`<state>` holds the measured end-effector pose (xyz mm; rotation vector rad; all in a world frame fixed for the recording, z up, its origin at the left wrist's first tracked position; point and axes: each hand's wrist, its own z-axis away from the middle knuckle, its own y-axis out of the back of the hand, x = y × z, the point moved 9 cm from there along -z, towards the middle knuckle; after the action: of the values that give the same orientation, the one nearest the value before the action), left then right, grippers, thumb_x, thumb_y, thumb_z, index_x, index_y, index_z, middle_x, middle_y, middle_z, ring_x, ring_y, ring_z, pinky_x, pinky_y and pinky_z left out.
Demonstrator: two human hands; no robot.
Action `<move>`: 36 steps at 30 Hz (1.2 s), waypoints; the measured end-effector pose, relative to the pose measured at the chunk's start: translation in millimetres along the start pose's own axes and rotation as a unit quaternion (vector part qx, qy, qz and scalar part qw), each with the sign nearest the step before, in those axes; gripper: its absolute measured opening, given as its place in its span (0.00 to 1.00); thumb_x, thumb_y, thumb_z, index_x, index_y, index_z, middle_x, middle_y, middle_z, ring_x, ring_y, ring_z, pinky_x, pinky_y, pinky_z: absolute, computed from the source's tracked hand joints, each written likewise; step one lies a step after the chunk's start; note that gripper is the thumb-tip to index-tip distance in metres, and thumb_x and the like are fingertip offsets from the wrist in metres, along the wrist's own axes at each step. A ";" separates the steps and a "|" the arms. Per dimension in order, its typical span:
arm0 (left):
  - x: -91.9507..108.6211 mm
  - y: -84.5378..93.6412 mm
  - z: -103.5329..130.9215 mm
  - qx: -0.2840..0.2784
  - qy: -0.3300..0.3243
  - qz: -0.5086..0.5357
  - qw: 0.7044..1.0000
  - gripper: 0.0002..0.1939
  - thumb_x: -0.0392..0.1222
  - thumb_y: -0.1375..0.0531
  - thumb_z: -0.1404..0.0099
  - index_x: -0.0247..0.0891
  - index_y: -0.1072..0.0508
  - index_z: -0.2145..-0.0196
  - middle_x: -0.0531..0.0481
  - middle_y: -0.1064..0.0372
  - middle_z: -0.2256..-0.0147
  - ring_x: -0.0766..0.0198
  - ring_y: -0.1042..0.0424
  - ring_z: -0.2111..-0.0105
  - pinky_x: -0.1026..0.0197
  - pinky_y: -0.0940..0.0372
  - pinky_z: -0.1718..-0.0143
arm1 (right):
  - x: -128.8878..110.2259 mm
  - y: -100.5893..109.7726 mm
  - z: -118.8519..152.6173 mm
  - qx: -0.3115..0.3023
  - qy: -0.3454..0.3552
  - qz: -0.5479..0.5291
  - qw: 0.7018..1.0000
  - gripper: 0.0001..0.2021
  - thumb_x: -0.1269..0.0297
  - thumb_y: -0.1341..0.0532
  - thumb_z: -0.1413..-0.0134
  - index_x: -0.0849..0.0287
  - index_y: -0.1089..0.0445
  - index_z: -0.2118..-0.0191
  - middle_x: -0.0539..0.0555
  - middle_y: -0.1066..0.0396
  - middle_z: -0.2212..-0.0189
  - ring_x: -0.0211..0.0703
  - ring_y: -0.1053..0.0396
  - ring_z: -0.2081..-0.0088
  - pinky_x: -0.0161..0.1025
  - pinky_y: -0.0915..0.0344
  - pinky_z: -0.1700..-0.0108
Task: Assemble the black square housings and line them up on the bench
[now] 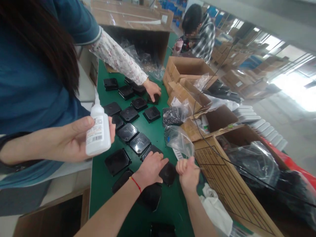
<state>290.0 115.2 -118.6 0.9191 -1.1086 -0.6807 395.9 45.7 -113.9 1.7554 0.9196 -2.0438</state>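
Observation:
My left hand (150, 167), with a red string at the wrist, rests over black square cases on the green table, fingers spread at the edge of one black case (168, 173). Just right of that case, my right hand (188, 172) is closed, fingers curled around something I cannot make out. A clear plastic bag (181, 140) lies directly beyond my right fist. Further black cases (140, 143) lie in rows up the table, and another case (118, 161) is left of my left hand.
A co-worker at the left holds a white bottle (98, 133) and touches a far case (153, 98). Open cardboard boxes (209, 158) line the right side, crossed by a thin black cable. White cloth (213, 205) lies near my right forearm. Another person sits beyond.

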 end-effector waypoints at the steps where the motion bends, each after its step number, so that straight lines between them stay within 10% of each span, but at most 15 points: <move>1: -0.3 -0.3 0.2 0.003 0.001 -0.001 1.000 0.36 0.50 0.25 0.54 0.39 0.32 0.50 0.45 0.31 0.56 0.50 0.32 0.54 0.49 0.38 0.53 | 1.5 -0.9 -0.1 -0.006 -0.009 0.010 1.000 0.32 0.44 0.43 0.39 0.55 0.51 0.87 0.42 0.55 0.90 0.30 0.56 0.87 0.36 0.61 0.83; 10: 2.8 0.8 2.6 -0.003 0.004 -0.011 1.000 0.40 0.50 0.25 0.54 0.38 0.32 0.46 0.44 0.30 0.54 0.49 0.31 0.53 0.48 0.37 0.53 | 11.7 -1.3 -2.7 -0.011 -0.031 0.006 0.999 0.32 0.42 0.42 0.40 0.55 0.50 0.88 0.41 0.55 0.90 0.30 0.57 0.87 0.36 0.62 0.83; 15: 7.7 0.2 6.7 -0.014 0.007 -0.006 1.000 0.48 0.51 0.26 0.50 0.35 0.40 0.37 0.40 0.31 0.50 0.47 0.32 0.49 0.46 0.37 0.47 | -10.2 35.4 2.7 0.100 -0.064 -0.112 0.987 0.33 0.43 0.45 0.38 0.55 0.54 0.88 0.41 0.57 0.91 0.31 0.59 0.88 0.36 0.60 0.84; 25: -2.9 25.9 122.6 0.280 0.098 -0.018 0.955 0.25 0.60 0.43 0.33 0.37 0.29 0.52 0.44 0.28 0.61 0.54 0.28 0.61 0.53 0.34 0.60 | -2.8 68.3 65.5 0.154 -0.133 -0.148 0.968 0.32 0.45 0.45 0.37 0.56 0.55 0.87 0.42 0.58 0.91 0.32 0.59 0.87 0.36 0.58 0.84; 30: 0.5 -13.1 161.2 0.212 0.130 -0.069 0.966 0.37 0.62 0.39 0.38 0.38 0.37 0.39 0.42 0.28 0.56 0.50 0.28 0.56 0.51 0.34 0.56 | 11.7 69.5 71.3 0.135 -0.157 -0.145 0.967 0.32 0.46 0.46 0.37 0.56 0.57 0.86 0.42 0.59 0.91 0.32 0.62 0.87 0.36 0.61 0.84; 36: 0.1 -26.1 138.5 0.042 0.146 -0.047 0.987 0.49 0.52 0.29 0.45 0.39 0.46 0.33 0.43 0.31 0.54 0.51 0.32 0.55 0.51 0.37 0.55 | 21.0 17.8 94.0 0.014 -0.186 -0.145 0.972 0.33 0.44 0.46 0.37 0.56 0.58 0.86 0.41 0.62 0.90 0.31 0.64 0.86 0.35 0.62 0.84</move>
<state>158.4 64.9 -118.8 1.1101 -0.8423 -0.5583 329.4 -23.4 -134.1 1.2388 1.0747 -2.4653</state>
